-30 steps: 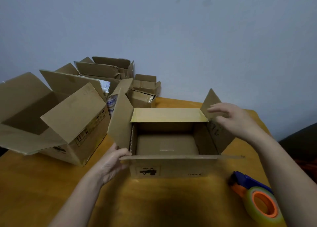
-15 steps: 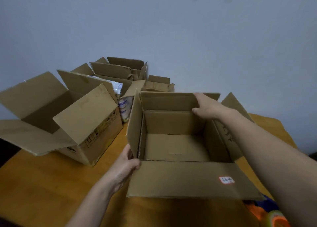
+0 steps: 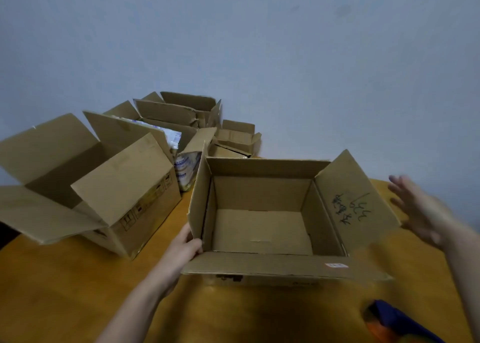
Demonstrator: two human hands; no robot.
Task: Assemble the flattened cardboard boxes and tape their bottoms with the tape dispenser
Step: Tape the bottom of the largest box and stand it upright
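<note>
An open cardboard box [image 3: 262, 228] stands upright on the wooden table [image 3: 65, 285], all four top flaps spread outward and its inside bare. My left hand [image 3: 183, 249] grips the box's near left corner, thumb on the left wall. My right hand [image 3: 420, 213] hovers blurred to the right of the box, fingers spread, touching nothing; it is just beyond the right flap, which carries black handwriting. The blue and orange tape dispenser [image 3: 397, 322] lies at the bottom right, partly cut off by the frame edge.
A larger open box [image 3: 124, 200] stands to the left, close to my left arm. Behind it are more open boxes [image 3: 181, 111], a printed white package [image 3: 184, 166] and a small box [image 3: 237, 137] against the pale wall.
My right hand has let go of the far flap and swung out to the right. The far flap now stands up and the right flap lies open. The view shifted slightly.
</note>
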